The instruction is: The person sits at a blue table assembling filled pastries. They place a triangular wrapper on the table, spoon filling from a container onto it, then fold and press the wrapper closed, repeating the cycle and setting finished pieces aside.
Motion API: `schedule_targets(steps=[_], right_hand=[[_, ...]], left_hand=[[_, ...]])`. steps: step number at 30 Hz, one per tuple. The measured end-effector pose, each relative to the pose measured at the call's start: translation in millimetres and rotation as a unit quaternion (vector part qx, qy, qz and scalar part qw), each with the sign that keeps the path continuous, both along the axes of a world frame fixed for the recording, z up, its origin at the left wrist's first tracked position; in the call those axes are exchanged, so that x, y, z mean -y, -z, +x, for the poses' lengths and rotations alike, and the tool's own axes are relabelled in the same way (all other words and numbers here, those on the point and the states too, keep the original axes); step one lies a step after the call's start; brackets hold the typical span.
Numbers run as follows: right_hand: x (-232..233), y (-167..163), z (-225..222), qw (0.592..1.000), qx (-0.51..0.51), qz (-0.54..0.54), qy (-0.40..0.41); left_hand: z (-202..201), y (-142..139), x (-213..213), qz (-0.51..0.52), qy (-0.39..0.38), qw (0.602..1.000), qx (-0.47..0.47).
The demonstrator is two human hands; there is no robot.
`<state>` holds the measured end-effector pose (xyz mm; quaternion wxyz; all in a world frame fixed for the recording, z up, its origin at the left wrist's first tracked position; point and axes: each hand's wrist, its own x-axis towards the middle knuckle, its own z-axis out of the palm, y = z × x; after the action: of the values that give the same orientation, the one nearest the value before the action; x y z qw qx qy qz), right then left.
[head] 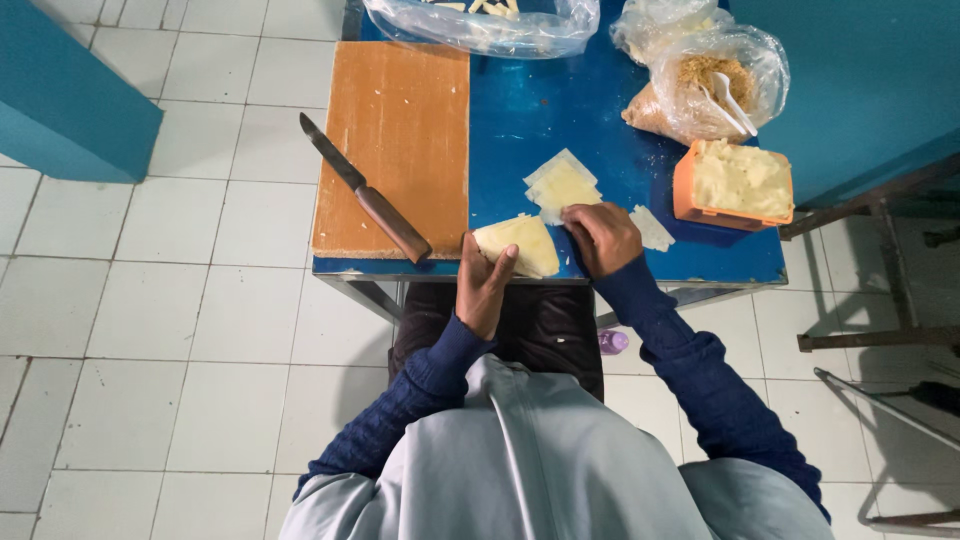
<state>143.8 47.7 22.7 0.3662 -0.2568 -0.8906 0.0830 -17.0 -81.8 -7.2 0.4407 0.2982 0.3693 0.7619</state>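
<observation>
Overhead view of a seated person at a small blue table (600, 140). The left hand (485, 285) curls part-closed around a pale folded wrapper (520, 245) at the table's near edge. The right hand (603, 238) rests fingers-down on the wrapper's right side, loosely bent. Just behind lies a stack of wrappers (562, 183). A knife (365, 190) lies across a wooden board (400, 130) on the left. An orange tub (738, 185) of pale filling sits right.

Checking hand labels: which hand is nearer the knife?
Left. The left hand holds a folded wrapper just right of the knife handle; the right hand is farther right, beyond the wrapper.
</observation>
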Motion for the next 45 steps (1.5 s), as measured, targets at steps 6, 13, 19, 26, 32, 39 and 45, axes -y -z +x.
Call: schedule_targets(steps=[6,13,19,26,32,39,45], right_hand=[[7,-8,-1,1.000,-0.001,-0.014,-0.005],[16,-31,-1,0.993,-0.043,-0.110,-0.019],[51,-37,-18,0.988,-0.043,-0.143,-0.039],[33,-12,-5,0.955,-0.074,-0.285,-0.039],[-7,44,16,0.799,-0.222,-0.551,-0.094],[-62,44,31,0.815,-0.322,-0.482,-0.009],[-29,17,11,0.993,-0.064,-0.093,0.028]], left_hand=[[1,-3,-1,-0.001,0.009,1.000,0.012],[2,3,-10,0.003,0.016,1.000,0.015],[6,12,-15,-0.041,-0.010,0.996,-0.079],[5,6,-13,0.043,0.031,0.997,-0.058],[3,4,-13,0.028,0.033,0.998,-0.042],[-1,0,-4,0.017,0.048,0.999,-0.003],[-3,3,6,-0.005,0.033,0.999,0.035]])
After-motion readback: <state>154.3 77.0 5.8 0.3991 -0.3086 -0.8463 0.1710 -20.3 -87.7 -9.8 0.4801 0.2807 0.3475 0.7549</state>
